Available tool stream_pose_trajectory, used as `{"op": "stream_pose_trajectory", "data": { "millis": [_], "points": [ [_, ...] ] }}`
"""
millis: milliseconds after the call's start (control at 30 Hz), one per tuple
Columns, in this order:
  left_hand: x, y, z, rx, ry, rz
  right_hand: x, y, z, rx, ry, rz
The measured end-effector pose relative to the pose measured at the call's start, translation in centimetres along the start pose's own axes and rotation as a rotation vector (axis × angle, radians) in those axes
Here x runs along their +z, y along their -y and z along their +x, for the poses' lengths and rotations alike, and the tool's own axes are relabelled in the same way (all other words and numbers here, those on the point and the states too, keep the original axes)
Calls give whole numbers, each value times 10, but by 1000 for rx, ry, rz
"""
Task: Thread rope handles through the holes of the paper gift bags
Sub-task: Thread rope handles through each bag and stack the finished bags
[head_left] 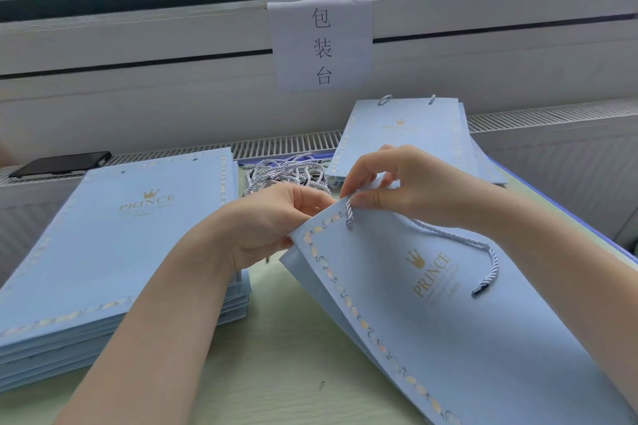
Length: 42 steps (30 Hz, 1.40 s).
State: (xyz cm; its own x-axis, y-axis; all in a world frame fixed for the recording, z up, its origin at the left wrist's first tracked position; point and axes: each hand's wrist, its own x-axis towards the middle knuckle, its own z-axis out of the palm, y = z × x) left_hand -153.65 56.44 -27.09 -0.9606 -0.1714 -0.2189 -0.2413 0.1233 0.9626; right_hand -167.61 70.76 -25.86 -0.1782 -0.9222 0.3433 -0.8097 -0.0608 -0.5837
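- A flat light-blue paper gift bag with gold print [448, 314] lies tilted on the pale wooden worktop [276, 355], its top edge lifted.
- The left hand [266, 221] pinches that top edge, fingers curled.
- The right hand [397, 183] pinches the white-and-grey twisted rope handle [349, 214] at the bag's hole; the free end trails across the bag.
- A stack of unthreaded blue bags [114, 252] sits left, loose ropes [286, 172] behind, finished bags [407, 138] beyond.

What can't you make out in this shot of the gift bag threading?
All in the head view:
- Bag second hole: covered by the right hand.
- Rope end inside the bag: hidden by paper.
- Left hand fingertips: tucked behind the bag's corner.
- Bag's lower end: cut off by the frame edge.
- Rope pile count: tangled, partly behind both hands.
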Motion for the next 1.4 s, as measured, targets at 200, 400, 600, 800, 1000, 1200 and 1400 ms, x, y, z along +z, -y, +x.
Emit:
{"op": "stream_pose_trajectory", "data": {
  "millis": [200,400,600,800,1000,1200,1400],
  "points": [
    [-1,-3,-1,8,-5,-64,0,-14,3,-27,-90,-86],
    [4,-4,0,-57,-141,-62,4,-28,3,47,16,-229],
    [5,-2,6,-32,-352,-41,-2,-28,1,91,-75,-303],
    [12,6,8,-184,-381,611,-19,-39,3,227,-251,-441],
    [28,12,18,-138,-415,810,-20,-35,1,389,-379,-578],
    [37,17,25,-55,-458,667,-20,-44,6,375,-387,-130],
    [53,26,29,-53,-588,844,-8,-38,7,363,-310,14]
  ]
}}
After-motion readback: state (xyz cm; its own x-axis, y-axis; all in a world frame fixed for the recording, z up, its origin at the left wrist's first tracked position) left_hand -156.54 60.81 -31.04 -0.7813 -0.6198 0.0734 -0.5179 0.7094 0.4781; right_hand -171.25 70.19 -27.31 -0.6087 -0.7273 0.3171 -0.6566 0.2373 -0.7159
